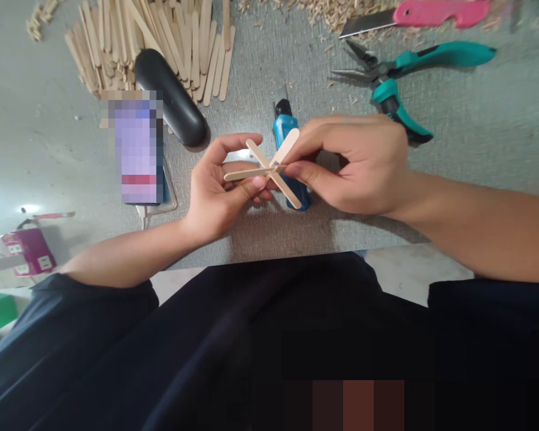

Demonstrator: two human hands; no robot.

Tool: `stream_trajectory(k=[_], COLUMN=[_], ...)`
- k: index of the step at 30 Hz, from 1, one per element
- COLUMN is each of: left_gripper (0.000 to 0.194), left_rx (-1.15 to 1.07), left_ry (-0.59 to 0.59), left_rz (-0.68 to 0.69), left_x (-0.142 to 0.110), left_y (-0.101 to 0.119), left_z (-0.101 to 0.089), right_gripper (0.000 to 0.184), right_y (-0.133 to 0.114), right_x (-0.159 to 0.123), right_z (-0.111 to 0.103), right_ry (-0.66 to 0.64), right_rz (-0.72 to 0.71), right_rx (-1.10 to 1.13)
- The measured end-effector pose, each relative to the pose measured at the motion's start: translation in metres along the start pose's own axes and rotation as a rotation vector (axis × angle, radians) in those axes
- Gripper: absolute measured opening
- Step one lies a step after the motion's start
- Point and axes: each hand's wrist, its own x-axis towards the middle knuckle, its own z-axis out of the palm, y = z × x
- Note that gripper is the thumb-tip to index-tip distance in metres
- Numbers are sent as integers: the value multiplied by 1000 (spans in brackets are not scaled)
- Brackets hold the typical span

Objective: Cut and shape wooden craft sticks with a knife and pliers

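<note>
Between my two hands is a star-like piece made of several crossed popsicle sticks [290,193], held above the table. My left hand [224,185] pinches it near the centre with the thumb, its index finger curved out above. On the other side, my right hand [354,164] has thumb and index finger closed on a stick end close to the crossing. What lies right at the crossing is too small to make out. Below the piece lies a blue utility knife [284,124], blade tip pointing away from me, partly covered by the sticks and fingers.
A heap of popsicle sticks [193,42] lies at the back left, with a black case [170,99] and a phone [137,149] in front. Teal-handled pliers [381,72], a pink-handled knife [440,13] and wood shavings [327,12] are at the back right. A purple box [29,251] stands far left.
</note>
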Motion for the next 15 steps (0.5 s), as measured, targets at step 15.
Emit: stream_trajectory(k=[15], left_gripper=[31], left_rx=[19], left_ry=[-109], left_rz=[-6], left_x=[-3], left_y=[12], left_z=[5], right_gripper=[13], right_y=[3], right_x=[1], right_z=[1], right_ry=[82], right_rz=[-38], right_rx=[-66])
